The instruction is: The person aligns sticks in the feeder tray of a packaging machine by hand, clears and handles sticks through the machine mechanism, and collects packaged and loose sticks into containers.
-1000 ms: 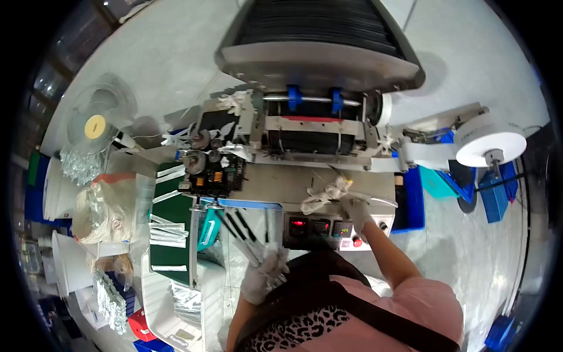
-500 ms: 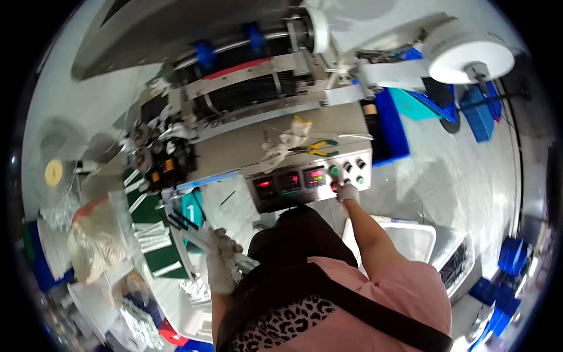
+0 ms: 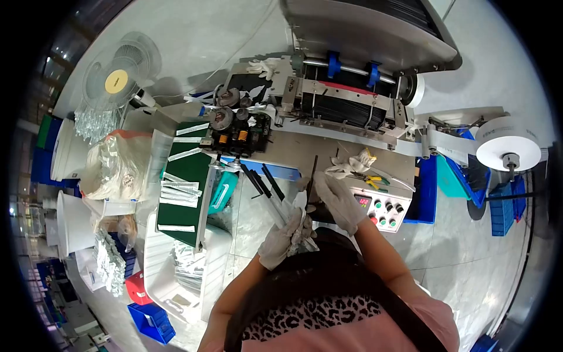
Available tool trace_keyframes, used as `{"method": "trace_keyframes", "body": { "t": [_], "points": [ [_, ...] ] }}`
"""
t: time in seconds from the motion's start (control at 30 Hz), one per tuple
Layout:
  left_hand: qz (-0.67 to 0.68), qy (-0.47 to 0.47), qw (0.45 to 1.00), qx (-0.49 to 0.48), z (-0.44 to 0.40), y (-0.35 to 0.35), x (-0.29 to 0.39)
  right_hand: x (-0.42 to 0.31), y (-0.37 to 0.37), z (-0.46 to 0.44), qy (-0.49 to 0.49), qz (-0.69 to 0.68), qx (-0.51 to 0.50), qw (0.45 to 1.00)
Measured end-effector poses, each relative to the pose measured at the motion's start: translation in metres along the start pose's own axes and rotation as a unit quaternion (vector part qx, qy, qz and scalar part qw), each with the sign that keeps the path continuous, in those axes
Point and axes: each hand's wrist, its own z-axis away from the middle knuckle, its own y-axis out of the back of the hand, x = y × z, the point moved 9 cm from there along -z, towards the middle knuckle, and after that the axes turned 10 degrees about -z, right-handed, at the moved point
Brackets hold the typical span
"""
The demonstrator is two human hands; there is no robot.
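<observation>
My left hand (image 3: 285, 234), in a white glove, is closed around a bundle of white-sleeved strips (image 3: 275, 210) with black ends pointing up and left. Crumpled clear wrapping shows under its fingers. My right hand (image 3: 337, 202), also gloved, is beside the bundle at waist height. Its fingers look stretched out, close to a thin dark stick (image 3: 311, 176) that rises from the bundle. Whether they touch the stick I cannot tell. Above my right hand lie a crumpled white glove (image 3: 350, 164) and yellow-green pliers (image 3: 370, 179) on the machine top.
A control panel (image 3: 384, 212) with buttons faces me on the right. Rollers of the machine (image 3: 346, 97) stand ahead. At left a green conveyor belt (image 3: 185, 217) carries white strips above a white bin (image 3: 155, 276). A fan (image 3: 117, 79) and a paper reel (image 3: 507, 144) flank the machine.
My right hand has left the panel buttons and come over beside the bundle. My left hand has moved right and up with the strips. The view has turned toward the left.
</observation>
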Motion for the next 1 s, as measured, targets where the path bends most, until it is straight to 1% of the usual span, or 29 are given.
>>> {"method": "trace_keyframes", "body": {
  "t": [0.03,0.07,0.1,0.13,0.17,0.2,0.23,0.27,0.3,0.37,0.4,0.47,0.53,0.57,0.6,0.63,0.67,0.7,0.73,0.77,0.8,0.83,0.9,0.93,0.97,1.0],
  "points": [
    [0.004,-0.006,1.000,0.000,0.003,-0.001,0.005,-0.003,-0.008,-0.022,-0.113,-0.075,-0.045,0.990],
    [-0.008,-0.002,0.999,0.053,0.007,0.005,0.012,0.000,-0.020,-0.028,-0.223,-0.147,-0.089,0.960],
    [-0.020,0.003,0.994,0.106,0.011,0.013,0.016,-0.002,-0.023,-0.030,-0.218,-0.144,-0.094,0.961],
    [-0.016,-0.003,0.994,0.107,0.014,0.015,0.018,-0.012,-0.028,-0.034,-0.135,-0.010,-0.140,0.981],
    [-0.012,-0.020,0.994,0.107,0.016,0.018,0.020,-0.022,-0.036,-0.035,-0.047,0.123,-0.182,0.974],
    [-0.008,-0.037,0.993,0.109,0.017,0.020,0.023,-0.018,-0.039,-0.034,-0.040,0.126,-0.187,0.973],
    [-0.004,-0.042,0.993,0.111,0.017,0.024,0.019,-0.009,-0.043,-0.031,-0.065,0.124,-0.206,0.968],
    [-0.020,-0.070,0.993,0.097,0.015,0.027,0.017,-0.002,-0.047,-0.028,-0.092,0.123,-0.223,0.963],
    [-0.039,-0.098,0.991,0.081,0.016,0.026,0.022,-0.004,-0.048,-0.029,-0.089,0.125,-0.222,0.963],
    [-0.050,-0.096,0.992,0.065,0.019,0.024,0.023,-0.002,-0.038,-0.033,-0.158,-0.043,-0.141,0.976],
    [-0.061,-0.090,0.993,0.051,0.021,0.019,0.025,-0.002,-0.035,-0.034,-0.158,-0.039,-0.135,0.977],
    [-0.057,-0.077,0.995,0.036,0.022,0.013,0.026,-0.002,-0.015,-0.044,-0.125,-0.013,-0.061,0.990],
    [-0.055,-0.062,0.996,0.021,0.024,0.006,0.028,-0.020,0.007,-0.058,-0.109,0.004,-0.015,0.994],
    [-0.083,-0.057,0.995,0.017,0.026,0.003,0.031,-0.022,0.028,-0.060,-0.184,-0.087,0.038,0.978],
    [-0.110,-0.052,0.992,0.013,0.026,0.001,0.032,-0.019,0.043,-0.060,-0.254,-0.179,0.091,0.946],
    [-0.113,-0.052,0.992,0.006,0.023,0.000,0.027,-0.030,0.077,-0.068,-0.118,-0.185,0.159,0.962],
    [-0.095,-0.038,0.995,-0.007,0.020,0.002,0.014,-0.040,0.118,-0.066,0.019,-0.187,0.221,0.957],
    [-0.078,-0.022,0.997,-0.020,0.019,0.001,0.004,-0.015,0.163,-0.056,-0.066,-0.236,0.340,0.908],
    [-0.083,-0.018,0.996,-0.025,0.021,0.000,0.004,0.004,0.191,-0.038,-0.147,-0.282,0.452,0.833],
    [-0.067,-0.024,0.997,-0.013,0.022,0.002,0.008,0.001,0.191,-0.029,-0.146,-0.280,0.459,0.830],
    [-0.051,-0.032,0.998,-0.001,0.021,0.003,0.012,-0.010,0.173,-0.035,-0.158,-0.209,0.333,0.906],
    [-0.051,-0.046,0.998,-0.012,0.017,-0.003,0.011,-0.018,0.149,-0.034,-0.167,-0.131,0.199,0.957],
    [-0.063,-0.045,0.997,-0.026,0.012,-0.015,0.012,0.003,0.081,-0.012,-0.250,-0.031,0.039,0.967],
    [-0.071,-0.047,0.996,-0.031,0.009,-0.021,0.014,0.013,0.048,0.002,-0.273,0.022,-0.048,0.961],
    [-0.076,-0.046,0.995,-0.039,0.006,-0.028,0.015,0.011,0.033,0.010,-0.320,-0.103,-0.042,0.941],
    [-0.081,-0.029,0.995,-0.043,0.004,-0.033,0.012,0.012,0.022,0.017,-0.361,-0.228,-0.034,0.904]
  ]
}}
